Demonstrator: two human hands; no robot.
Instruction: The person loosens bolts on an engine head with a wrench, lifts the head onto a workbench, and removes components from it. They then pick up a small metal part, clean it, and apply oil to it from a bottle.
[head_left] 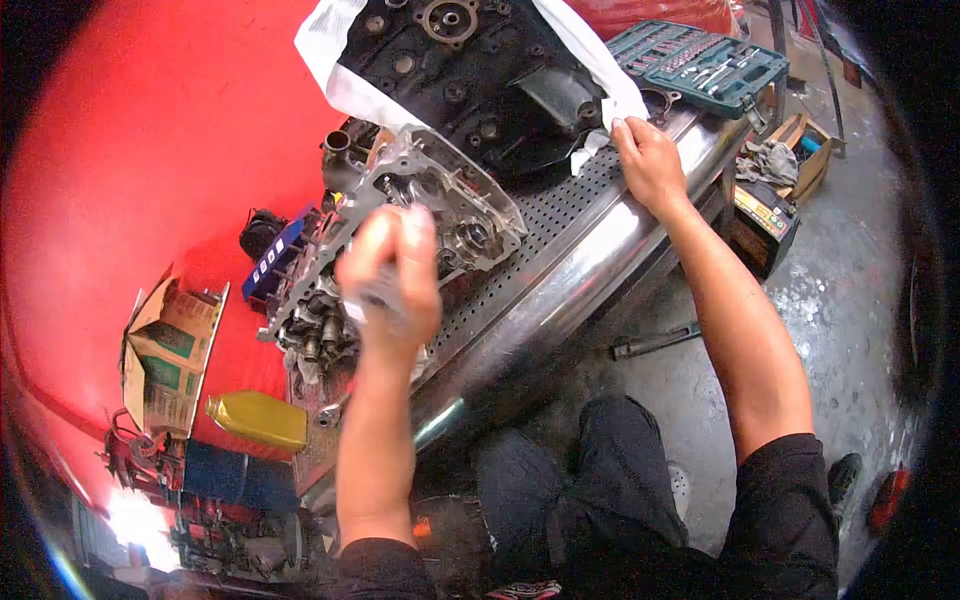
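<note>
My left hand (392,275) is raised over the metal engine parts, smeared by motion; a pale blurred shape shows at its palm, too unclear to name. Beneath and behind it lies a silver engine casting (490,195) with open cavities. My right hand (652,165) is closed at the bench edge, its fingers pinching the white cloth or paper (622,85) by its lower corner. That white sheet runs behind and beside a black engine block (480,80), which rests on the perforated metal bench top (560,215).
A green socket set case (700,70) lies at the bench's far end. Left are a yellow-green bottle (258,420), an open cardboard box (172,350) and a blue box (275,262). On the floor at right stand a battery-like box (762,225) and a carton (815,165).
</note>
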